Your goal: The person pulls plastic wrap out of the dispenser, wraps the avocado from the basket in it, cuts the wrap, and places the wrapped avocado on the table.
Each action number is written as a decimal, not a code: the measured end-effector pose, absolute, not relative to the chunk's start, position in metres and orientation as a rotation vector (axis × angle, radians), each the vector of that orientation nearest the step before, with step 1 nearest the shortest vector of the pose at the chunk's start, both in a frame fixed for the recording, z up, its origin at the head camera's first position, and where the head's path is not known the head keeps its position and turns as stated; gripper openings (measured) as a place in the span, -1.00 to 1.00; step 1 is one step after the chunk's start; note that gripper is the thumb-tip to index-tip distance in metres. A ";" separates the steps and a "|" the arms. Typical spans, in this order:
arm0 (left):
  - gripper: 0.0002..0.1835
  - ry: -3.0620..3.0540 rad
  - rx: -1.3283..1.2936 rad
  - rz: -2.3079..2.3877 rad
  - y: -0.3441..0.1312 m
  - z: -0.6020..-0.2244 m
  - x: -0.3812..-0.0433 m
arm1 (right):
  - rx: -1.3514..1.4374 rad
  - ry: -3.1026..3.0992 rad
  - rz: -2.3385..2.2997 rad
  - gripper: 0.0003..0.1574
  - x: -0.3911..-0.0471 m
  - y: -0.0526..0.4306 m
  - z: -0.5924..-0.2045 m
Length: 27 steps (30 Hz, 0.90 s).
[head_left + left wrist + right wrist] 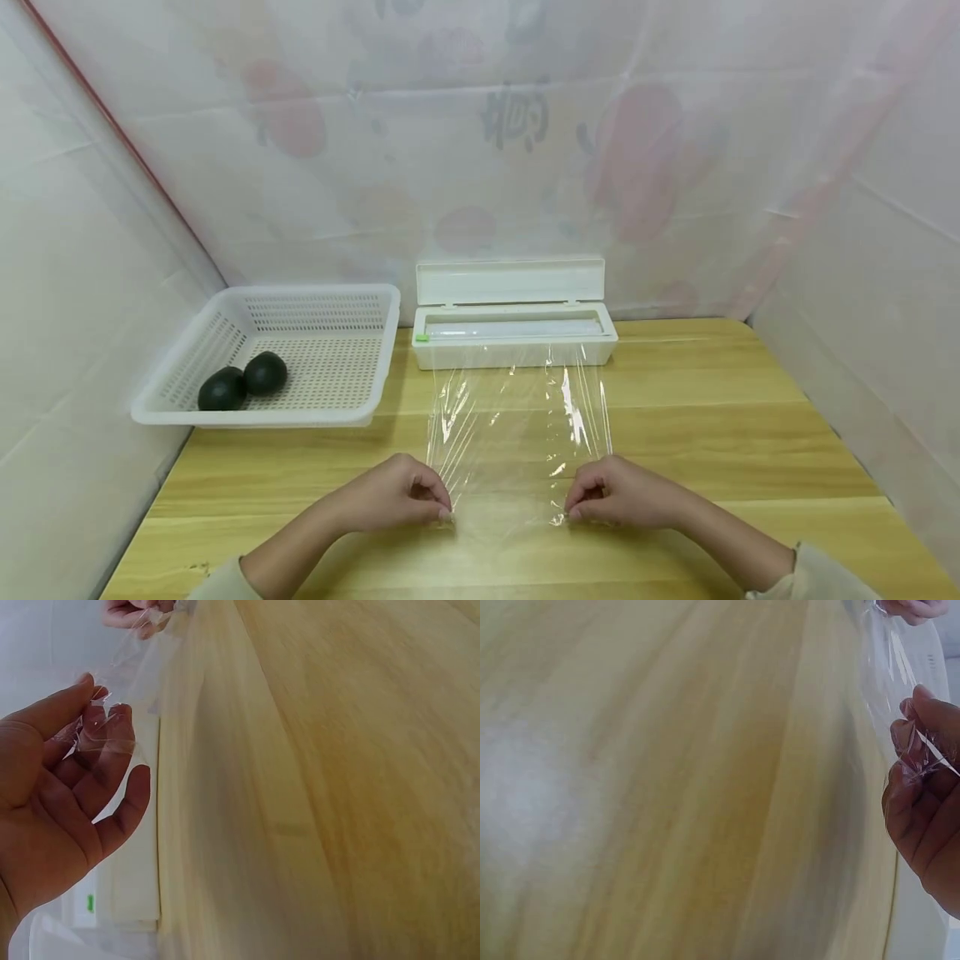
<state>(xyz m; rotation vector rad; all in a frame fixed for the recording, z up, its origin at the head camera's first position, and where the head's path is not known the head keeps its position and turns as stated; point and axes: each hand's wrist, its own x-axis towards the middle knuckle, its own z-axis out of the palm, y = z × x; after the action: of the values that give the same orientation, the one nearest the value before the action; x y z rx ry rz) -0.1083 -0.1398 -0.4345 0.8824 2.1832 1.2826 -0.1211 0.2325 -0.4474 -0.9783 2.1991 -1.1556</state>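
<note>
A sheet of clear plastic wrap (510, 433) stretches toward the person from a white wrap dispenser box (517, 354) at the back of the table. Its near left corner is pinched by the left hand (401, 498) between thumb and fingertips. The right hand (626, 493) pinches the near right corner in the same way. In the left wrist view, crinkled film hangs about the fingers of the left hand (75, 765). Film also bunches at the right hand (930, 787) in the right wrist view. The box lid (510, 282) stands raised, and a wrap roll (517, 328) lies inside.
A white plastic basket (330, 415) stands at the back left of the wooden table (712, 417). Two dark green, rounded avocado-like fruits (266, 373) lie in it. Behind the table hangs a pale printed sheet (465, 167), with pale walls on both sides.
</note>
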 end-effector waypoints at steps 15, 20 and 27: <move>-0.94 2.218 0.846 1.158 -0.144 -0.444 -0.108 | -1.081 2.303 -1.004 -0.95 -0.113 0.235 -0.453; -0.95 2.222 0.843 1.156 -0.146 -0.443 -0.109 | -1.102 2.308 -1.014 -0.94 -0.114 0.235 -0.449; -0.94 2.178 0.826 1.138 -0.148 -0.442 -0.110 | -1.079 2.342 -0.987 -0.80 -0.114 0.237 -0.443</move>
<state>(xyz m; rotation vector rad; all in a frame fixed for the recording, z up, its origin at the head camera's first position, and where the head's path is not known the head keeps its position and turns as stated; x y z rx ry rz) -0.1103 -0.1483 -0.4425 0.8264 2.1776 1.1376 -0.1138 0.2374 -0.4430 -1.0787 2.3424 -0.9874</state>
